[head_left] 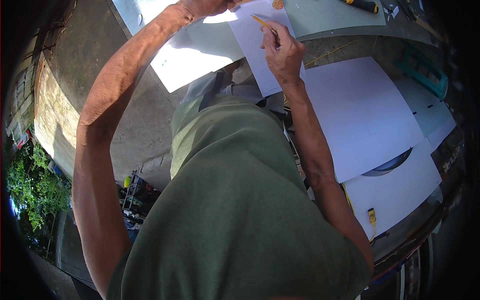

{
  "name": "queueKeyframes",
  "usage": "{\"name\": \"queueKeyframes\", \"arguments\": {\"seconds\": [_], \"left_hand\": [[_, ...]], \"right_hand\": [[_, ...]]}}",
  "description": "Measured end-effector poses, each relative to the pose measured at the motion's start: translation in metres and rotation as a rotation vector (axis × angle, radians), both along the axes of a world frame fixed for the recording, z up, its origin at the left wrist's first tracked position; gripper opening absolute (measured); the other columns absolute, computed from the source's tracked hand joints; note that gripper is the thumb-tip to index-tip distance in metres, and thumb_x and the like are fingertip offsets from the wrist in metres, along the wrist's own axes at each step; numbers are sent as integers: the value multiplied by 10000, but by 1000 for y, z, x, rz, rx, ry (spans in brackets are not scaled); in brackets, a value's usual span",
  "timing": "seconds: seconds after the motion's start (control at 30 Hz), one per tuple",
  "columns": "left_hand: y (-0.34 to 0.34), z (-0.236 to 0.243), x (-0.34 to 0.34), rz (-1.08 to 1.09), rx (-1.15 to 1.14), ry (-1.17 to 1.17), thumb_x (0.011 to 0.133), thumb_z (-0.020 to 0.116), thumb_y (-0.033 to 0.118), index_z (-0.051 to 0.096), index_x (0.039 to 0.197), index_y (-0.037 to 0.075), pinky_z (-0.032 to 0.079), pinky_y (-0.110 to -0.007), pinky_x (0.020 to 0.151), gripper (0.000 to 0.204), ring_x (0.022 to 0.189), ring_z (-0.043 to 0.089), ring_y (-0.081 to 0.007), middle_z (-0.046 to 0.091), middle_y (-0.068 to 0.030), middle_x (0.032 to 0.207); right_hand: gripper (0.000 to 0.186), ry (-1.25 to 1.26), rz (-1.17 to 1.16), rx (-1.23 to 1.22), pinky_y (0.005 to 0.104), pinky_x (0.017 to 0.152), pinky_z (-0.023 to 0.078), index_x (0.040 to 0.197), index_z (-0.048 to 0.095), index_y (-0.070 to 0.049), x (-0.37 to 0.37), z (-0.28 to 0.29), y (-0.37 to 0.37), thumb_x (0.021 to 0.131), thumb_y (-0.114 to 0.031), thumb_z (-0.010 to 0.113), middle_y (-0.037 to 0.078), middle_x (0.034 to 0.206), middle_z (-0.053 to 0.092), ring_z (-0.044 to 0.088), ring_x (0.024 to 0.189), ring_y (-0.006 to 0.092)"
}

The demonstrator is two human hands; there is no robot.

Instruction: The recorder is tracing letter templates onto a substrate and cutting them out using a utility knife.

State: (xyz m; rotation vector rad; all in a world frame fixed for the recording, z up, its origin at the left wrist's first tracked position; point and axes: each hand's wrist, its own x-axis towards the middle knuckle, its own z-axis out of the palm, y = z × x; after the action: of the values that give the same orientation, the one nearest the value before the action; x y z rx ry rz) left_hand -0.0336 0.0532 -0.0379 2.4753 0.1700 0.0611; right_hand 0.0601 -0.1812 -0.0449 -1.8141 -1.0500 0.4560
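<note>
A long white sheet (252, 42) lies on the table at the top and hangs past its near edge. My right hand (284, 52) is closed in a writing grip around a yellow pencil (259, 21), whose tip points up and left over the sheet. Faint lines show on the sheet. At the upper border, my left hand (207, 6) reaches the sheet's left side; the picture's edge cuts it off, so its fingers are mostly hidden. A small round tan piece with a pattern (277, 4) rests at the top of the sheet.
Right of me, large white boards (362, 115) are stacked, with a yellow-and-black tool (371, 216) on the lower one. A yellow-and-black handle (365, 5) and scraps lie on the far table. A teal stool (430, 77) stands right. Tools (137, 195) sit at left.
</note>
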Motion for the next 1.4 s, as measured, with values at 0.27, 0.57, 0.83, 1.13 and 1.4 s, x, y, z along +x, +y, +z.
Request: {"name": "queueKeyframes", "arguments": {"seconds": [0.27,0.57,0.83,1.13,1.4], "left_hand": [[5,-8,13,15,41,-36,791,678,62,686,1309,357,568,-431,914,596,1159,649,-364,700,-151,1255],[3,-11,2,46,-14,21,777,696,75,665,1336,367,522,-431,1018,632,1212,597,-365,621,-140,1402],[-1,-7,6,96,-57,12,787,651,60,699,1298,343,535,-425,1006,586,1197,607,-369,619,-155,1402],[-14,-5,6,111,240,108,893,672,121,655,1333,404,500,-460,1070,523,1277,568,-301,579,21,1469],[-8,-10,5,86,50,38,819,666,-38,686,1315,312,429,-452,1129,607,1296,593,-194,734,-53,1205]], "right_hand": [[103,-357,73,52,361,580,541,962,683,-55,19,4,3,870,-10,692,99,784,689,681,646,261],[131,-751,214,3,383,537,525,803,575,-77,33,3,26,812,-42,701,70,689,569,638,607,248],[124,-784,258,-133,401,538,543,810,558,-61,31,-1,49,789,-49,679,104,765,591,670,677,274],[107,-712,142,-273,435,557,552,820,604,-40,16,-5,64,765,-65,693,128,760,627,682,645,324],[171,-690,58,-252,423,555,555,881,631,-14,10,-4,72,749,-71,724,139,779,645,691,643,325]]}}
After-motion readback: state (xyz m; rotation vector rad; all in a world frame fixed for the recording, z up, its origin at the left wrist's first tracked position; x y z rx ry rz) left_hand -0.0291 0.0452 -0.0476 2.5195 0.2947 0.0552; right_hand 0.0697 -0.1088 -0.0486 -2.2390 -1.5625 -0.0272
